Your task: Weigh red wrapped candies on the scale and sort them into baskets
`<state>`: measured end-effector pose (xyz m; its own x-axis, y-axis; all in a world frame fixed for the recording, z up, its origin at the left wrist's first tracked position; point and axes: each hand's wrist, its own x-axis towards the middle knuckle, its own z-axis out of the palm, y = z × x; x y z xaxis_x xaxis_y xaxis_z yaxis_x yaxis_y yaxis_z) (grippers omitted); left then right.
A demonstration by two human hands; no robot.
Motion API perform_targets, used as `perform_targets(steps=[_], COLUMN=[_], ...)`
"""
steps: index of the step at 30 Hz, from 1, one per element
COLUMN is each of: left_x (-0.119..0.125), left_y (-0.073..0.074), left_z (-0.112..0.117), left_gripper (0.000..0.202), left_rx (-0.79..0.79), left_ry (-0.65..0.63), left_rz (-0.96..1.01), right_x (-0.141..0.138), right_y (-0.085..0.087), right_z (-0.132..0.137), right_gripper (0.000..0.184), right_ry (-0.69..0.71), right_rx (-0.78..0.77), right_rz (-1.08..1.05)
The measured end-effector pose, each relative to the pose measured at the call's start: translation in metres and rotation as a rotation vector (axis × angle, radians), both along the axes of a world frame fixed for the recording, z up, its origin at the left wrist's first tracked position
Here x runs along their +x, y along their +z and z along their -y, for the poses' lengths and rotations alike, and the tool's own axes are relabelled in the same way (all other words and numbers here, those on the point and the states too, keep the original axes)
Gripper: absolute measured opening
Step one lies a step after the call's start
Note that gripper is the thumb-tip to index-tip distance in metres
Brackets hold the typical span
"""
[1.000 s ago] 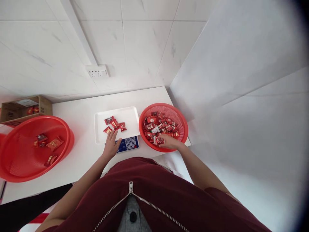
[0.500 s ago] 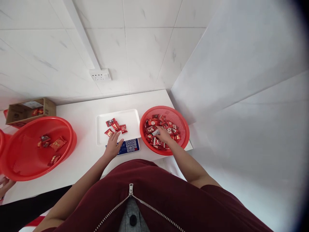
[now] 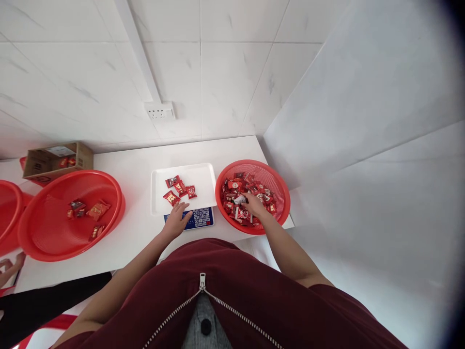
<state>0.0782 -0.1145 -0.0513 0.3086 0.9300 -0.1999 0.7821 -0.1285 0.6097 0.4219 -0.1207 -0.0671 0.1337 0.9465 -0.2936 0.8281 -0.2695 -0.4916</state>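
My right hand reaches into a red mesh basket full of small red-wrapped snack packets. Its thumb and fingers pinch a whitish packet on top of the pile. My left hand, fingers spread and holding nothing, hovers by the front edge of a white tray. Several red packets lie together on that tray. Below it shows the blue keypad of a scale, partly covered by the tray and my left hand.
On the left a larger red basket holds a few packets, with an open cardboard box behind it. Another red basket is cut off at the left edge, near another person's hand. A wall socket sits above the white table.
The view has shifted slightly, so the whole scene sits further right. My right fingers now grip the whitish packet more visibly. My left hand stays by the tray, and the tray's packets look unchanged.
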Motion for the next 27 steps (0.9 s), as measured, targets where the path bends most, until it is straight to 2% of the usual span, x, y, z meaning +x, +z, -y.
perform_targets(steps=[2,5,7,10,12,15,16,17,20,23,27], left_x=[0.004,0.005,0.004,0.001,0.001,0.005,0.007,0.009,0.011,0.008,-0.003], left_y=[0.003,0.009,0.013,0.019,0.022,0.027,0.028,0.029,0.029,0.025,0.015], left_z=[0.001,0.004,0.006,0.009,0.011,0.011,0.011,0.011,0.01,0.008,0.004], left_gripper=[0.042,0.038,0.036,0.035,0.034,0.032,0.032,0.032,0.032,0.035,0.048], left_rx=[-0.008,-0.016,-0.021,-0.027,-0.029,-0.029,-0.029,-0.028,-0.019,0.002,0.018], left_ry=[-0.017,-0.033,-0.036,-0.03,-0.027,-0.03,-0.033,-0.037,-0.044,-0.019,0.084], left_rz=[0.008,0.014,0.015,0.02,0.028,0.038,0.04,0.041,0.035,0.001,-0.084], right_x=[-0.006,-0.007,-0.004,-0.003,-0.013,-0.047,-0.062,-0.077,-0.115,-0.134,-0.141], right_y=[-0.002,0.003,0.012,0.03,0.042,0.056,0.059,0.061,0.061,0.055,0.04], right_z=[0.004,0.007,0.006,-0.001,-0.007,-0.02,-0.025,-0.031,-0.048,-0.057,-0.047], right_gripper=[0.036,0.022,0.018,0.027,0.033,0.037,0.037,0.035,0.041,0.055,0.054], right_ry=[0.015,0.003,-0.036,-0.134,-0.222,-0.3,-0.283,-0.256,-0.19,-0.067,0.075], right_rx=[0.01,0.03,0.055,0.107,0.144,0.07,0.002,-0.03,-0.041,-0.033,-0.063], right_rz=[0.009,0.006,-0.001,-0.035,-0.209,-0.723,-0.869,-0.923,-0.982,-0.862,-0.708])
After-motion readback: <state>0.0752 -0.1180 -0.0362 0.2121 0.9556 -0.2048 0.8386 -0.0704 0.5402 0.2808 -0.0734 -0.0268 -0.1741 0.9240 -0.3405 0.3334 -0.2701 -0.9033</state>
